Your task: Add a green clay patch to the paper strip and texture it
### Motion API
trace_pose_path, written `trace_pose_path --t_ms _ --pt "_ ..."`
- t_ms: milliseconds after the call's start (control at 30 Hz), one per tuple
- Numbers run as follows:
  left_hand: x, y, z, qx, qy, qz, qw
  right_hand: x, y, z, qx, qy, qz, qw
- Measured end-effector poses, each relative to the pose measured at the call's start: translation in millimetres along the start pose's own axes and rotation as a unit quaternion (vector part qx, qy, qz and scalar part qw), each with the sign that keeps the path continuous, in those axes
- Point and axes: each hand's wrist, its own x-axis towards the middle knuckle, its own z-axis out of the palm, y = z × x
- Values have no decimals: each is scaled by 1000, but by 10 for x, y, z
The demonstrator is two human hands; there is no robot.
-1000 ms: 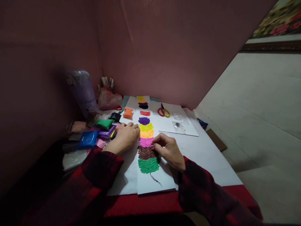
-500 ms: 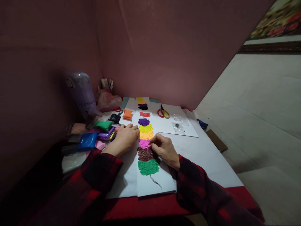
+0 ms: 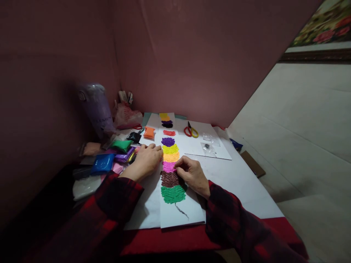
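Observation:
A white sheet lies lengthwise in front of me, with bands of textured modelling clay in a column: green, brown, pink, orange, yellow and purple. My right hand pinches with thumb and forefinger at the right edge of the pink band; a small bit of pink shows at the fingertips. My left hand lies left of the column, its fingers stretched to the sheet's edge by the orange band, holding nothing visible.
Packets of clay, including a blue packet and a green packet, crowd the left. An orange block lies beyond my left hand. Scissors and a small clear bag are at the back right. A purple tumbler stands by the wall.
Both hands stay in nearly the same place, the right one still pinching at the pink band. The whole view has shifted very slightly.

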Motion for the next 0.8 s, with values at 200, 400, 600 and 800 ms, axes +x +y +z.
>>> trace_pose_path --t_ms 200,400,600,800 --pt "0 4 -1 4 -1 1 1000 -13 1 7 -2 -18 -7 1000" --pt "1 -2 17 6 2 0 1000 -8 1 6 -11 5 -8 1000" --pt "5 -5 26 3 5 0 1000 -20 -8 11 -14 -6 -12 1000" --pt "10 -12 41 -1 7 0 1000 -29 -8 9 -12 -7 -16 1000"
